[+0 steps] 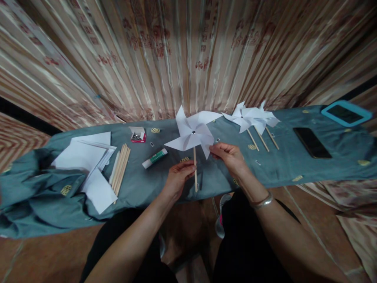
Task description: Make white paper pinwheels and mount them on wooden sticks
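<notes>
A white paper pinwheel (pixel 188 137) with a dark pin at its centre is held upright above the cloth in the middle of the view. My left hand (pixel 178 176) is closed around its wooden stick, thumb and fingers pinching it below the blades. My right hand (pixel 228 154) pinches the tip of the lower right blade between thumb and fingers. Left of the pinwheel lies a green and white glue stick (pixel 154 158). Beyond it stands a small open red and white box (pixel 138 135) with shiny metal pins inside.
Finished-looking pinwheels (pixel 250 118) lie at the back right, sticks toward me. A black phone (pixel 312 142) and a blue-framed device (pixel 346 113) are farther right. Wooden sticks (pixel 121 169) and white paper sheets (pixel 85 153) lie left. A patterned curtain (pixel 182 59) hangs behind the cloth-covered table (pixel 277 169).
</notes>
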`<state>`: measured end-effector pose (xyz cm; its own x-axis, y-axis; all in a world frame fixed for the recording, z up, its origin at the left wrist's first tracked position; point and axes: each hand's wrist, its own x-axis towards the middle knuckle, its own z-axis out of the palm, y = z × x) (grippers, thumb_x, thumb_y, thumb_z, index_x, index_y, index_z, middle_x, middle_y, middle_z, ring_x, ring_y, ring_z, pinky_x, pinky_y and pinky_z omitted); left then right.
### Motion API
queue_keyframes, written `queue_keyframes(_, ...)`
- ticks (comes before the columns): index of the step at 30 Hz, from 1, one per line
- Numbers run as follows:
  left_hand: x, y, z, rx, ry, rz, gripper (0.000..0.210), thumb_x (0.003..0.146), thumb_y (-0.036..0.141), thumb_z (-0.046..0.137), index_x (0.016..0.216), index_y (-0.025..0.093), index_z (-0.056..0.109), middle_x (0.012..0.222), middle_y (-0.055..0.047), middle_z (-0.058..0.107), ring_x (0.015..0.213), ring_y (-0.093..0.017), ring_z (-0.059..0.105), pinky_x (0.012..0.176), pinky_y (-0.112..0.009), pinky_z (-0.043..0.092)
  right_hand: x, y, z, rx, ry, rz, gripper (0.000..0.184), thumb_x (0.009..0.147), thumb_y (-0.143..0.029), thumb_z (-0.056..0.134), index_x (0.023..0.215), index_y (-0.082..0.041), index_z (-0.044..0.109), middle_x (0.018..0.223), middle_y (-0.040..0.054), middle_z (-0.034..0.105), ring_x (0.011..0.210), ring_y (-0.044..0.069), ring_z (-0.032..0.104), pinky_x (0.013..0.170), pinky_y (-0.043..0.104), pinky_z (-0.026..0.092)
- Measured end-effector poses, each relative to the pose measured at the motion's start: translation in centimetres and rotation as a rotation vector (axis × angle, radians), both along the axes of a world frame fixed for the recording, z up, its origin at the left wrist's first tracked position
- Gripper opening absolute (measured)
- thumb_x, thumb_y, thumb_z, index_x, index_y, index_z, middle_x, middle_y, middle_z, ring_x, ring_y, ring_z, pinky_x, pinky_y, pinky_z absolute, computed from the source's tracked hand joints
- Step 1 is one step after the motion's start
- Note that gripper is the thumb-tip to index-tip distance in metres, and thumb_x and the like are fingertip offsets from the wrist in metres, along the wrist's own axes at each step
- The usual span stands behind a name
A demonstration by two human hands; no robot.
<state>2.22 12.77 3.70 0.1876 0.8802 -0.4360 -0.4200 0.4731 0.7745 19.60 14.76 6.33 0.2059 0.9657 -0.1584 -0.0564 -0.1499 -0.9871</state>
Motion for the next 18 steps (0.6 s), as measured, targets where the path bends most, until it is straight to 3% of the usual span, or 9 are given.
queue_keyframes(10, 0.0, -0.1, -0.2, 0.010, -0.005, -0.012, 0.032, 0.047, 0.026, 0.089, 0.074, 0.012, 0.077, 0.072, -0.003, 0.070, 0.067, -0.011, 0.060, 0.072, -0.026, 0.048, -0.6, -0.6, 0.0, 0.014, -0.003, 0.102, 0.039, 0.054, -0.054, 0.084, 0.051, -0.021, 0.064, 0.055, -0.0009, 0.060, 0.053, 0.011, 0.047, 0.054, 0.027, 0.037)
queue_keyframes(18, 0.2, -0.1, -0.4, 0.005, -0.010, -0.016, 0.033, 0.047, 0.026, 0.090, 0.074, 0.013, 0.076, 0.070, -0.002, 0.069, 0.067, -0.011, 0.060, 0.073, -0.026, 0.048, -1.1, -0.7, -0.1, -0.003, 0.065, 0.132, 0.036, 0.051, -0.053, 0.084, 0.054, -0.020, 0.069, 0.060, 0.0008, 0.067, 0.054, 0.011, 0.049, 0.055, 0.027, 0.039)
